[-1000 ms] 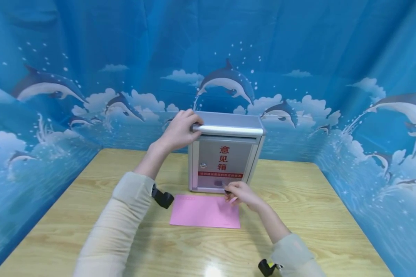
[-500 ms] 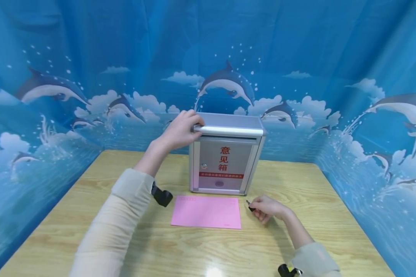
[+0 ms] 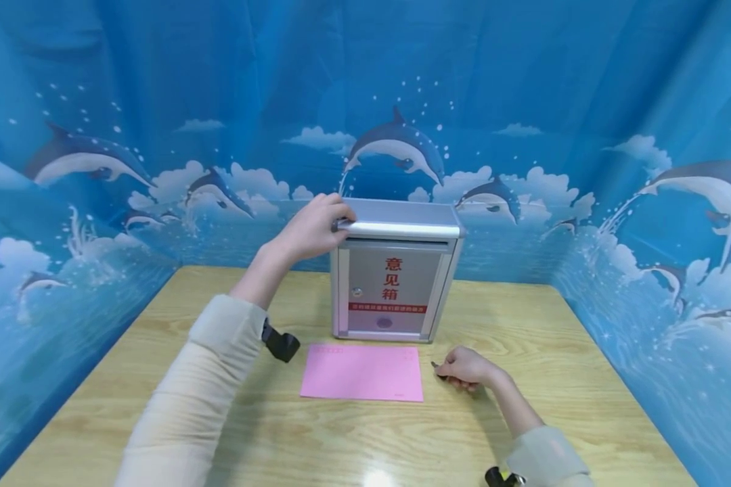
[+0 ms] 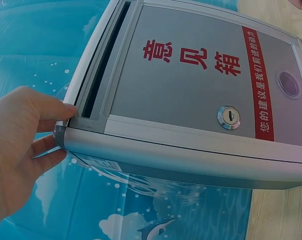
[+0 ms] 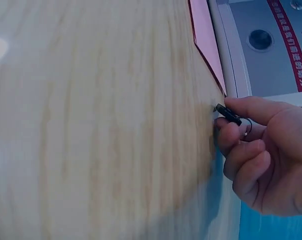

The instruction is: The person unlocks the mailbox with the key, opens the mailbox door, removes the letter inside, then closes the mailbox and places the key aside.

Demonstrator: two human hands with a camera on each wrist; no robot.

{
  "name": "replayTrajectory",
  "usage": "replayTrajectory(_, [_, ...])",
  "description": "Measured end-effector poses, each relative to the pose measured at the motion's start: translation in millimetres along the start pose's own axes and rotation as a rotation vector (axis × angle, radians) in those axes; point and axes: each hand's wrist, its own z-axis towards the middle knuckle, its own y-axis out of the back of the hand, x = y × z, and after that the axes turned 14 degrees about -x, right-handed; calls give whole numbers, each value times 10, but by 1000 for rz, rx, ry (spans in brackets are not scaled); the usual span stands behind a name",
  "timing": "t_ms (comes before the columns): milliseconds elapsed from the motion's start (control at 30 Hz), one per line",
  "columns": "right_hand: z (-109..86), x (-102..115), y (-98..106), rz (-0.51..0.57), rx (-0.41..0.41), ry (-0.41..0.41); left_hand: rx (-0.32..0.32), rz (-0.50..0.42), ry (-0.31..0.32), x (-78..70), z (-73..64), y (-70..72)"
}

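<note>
A silver metal suggestion box (image 3: 426, 277) with red characters stands upright on the table, its door closed. My left hand (image 3: 313, 228) grips its top left corner; in the left wrist view, digits of the left hand (image 4: 28, 130) lie on both sides of that corner. The lock (image 4: 229, 117) on the door has nothing in its keyhole. A pink envelope (image 3: 362, 372) lies flat before the box. To the envelope's right, my right hand (image 3: 470, 367) pinches a small key (image 5: 228, 114) with a black head and a ring, close above the table. Fingers partly cover the key.
The wooden table (image 3: 317, 439) carries the box and envelope. A narrow slot (image 4: 108, 60) runs across the box's upper front. Blue dolphin-printed curtains (image 3: 268, 101) enclose the back and both sides.
My right hand has moved with the key from over the envelope's upper right corner to the table area at its right. My left hand keeps its grip on the box.
</note>
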Motion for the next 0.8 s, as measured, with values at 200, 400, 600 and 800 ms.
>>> replayTrajectory(200, [-24, 68, -71, -83, 17, 47, -9, 5, -8, 5, -14, -8])
replayTrajectory(400, [-23, 120, -89, -224, -21, 37, -20, 20, -14, -3, -17, -26])
replayTrajectory(600, [-20, 152, -79, -233, -40, 7, -39, 60, -11, -17, -44, -47])
replayTrajectory(800, [-15, 147, -98, -181, -74, 9, -44, 71, -21, -18, -65, -56])
